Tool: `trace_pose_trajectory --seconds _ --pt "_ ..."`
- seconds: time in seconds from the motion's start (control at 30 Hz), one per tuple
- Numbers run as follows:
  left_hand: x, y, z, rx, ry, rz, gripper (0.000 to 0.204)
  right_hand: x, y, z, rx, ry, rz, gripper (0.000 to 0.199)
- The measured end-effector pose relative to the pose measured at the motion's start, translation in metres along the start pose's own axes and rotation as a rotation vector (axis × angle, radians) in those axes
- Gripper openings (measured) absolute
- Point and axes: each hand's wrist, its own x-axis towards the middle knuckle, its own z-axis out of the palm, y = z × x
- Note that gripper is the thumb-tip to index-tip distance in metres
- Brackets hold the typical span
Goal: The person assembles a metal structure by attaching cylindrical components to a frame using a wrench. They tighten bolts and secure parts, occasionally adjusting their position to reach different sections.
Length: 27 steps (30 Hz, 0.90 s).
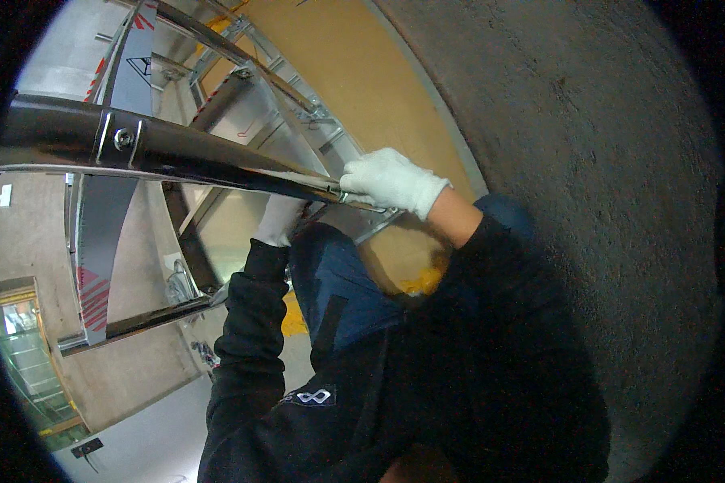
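A thick, shiny metal tube point(217, 154) runs from the far left to my knees, with a screw set in its side. At its lower end my right hand point(396, 183), in a white knit glove, is closed with the fingers curled against the tube and a small metal fitting. My left hand point(280, 219), also in a white glove, is beneath the tube beside my knee. Its fingers are hidden behind the tube and the leg, so its grip does not show.
Grey panels with red stripes point(95, 298) cross the metal frame on the left. A lower metal rail point(165, 315) runs below. Tan board point(338, 56) lies beyond, bordering a rough dark surface point(588, 161) at right. A window point(40, 362) shows at lower left.
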Motion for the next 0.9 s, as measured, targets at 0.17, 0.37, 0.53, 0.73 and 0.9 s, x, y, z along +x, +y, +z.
trace_pose_trajectory --seconds 0.17,0.37,0.53,0.73,0.9 --pt "0.005 -0.018 -0.008 0.25 -0.026 0.134 0.02 -0.019 -0.011 0.034 0.154 0.247 0.119 0.015" --pt "0.005 -0.029 -0.012 0.452 -0.005 0.317 0.014 -0.038 -0.032 0.044 0.765 0.317 0.658 0.022" --pt "0.004 -0.017 -0.007 0.367 -0.002 0.274 0.015 -0.037 -0.038 0.043 0.809 0.418 0.615 0.019" --pt "0.004 -0.023 -0.01 0.359 0.014 0.286 0.017 -0.03 -0.041 0.051 0.901 0.427 0.638 0.018" --pt "0.005 -0.025 -0.008 0.358 0.016 0.293 0.017 -0.03 -0.038 0.055 0.733 0.427 0.607 0.015"
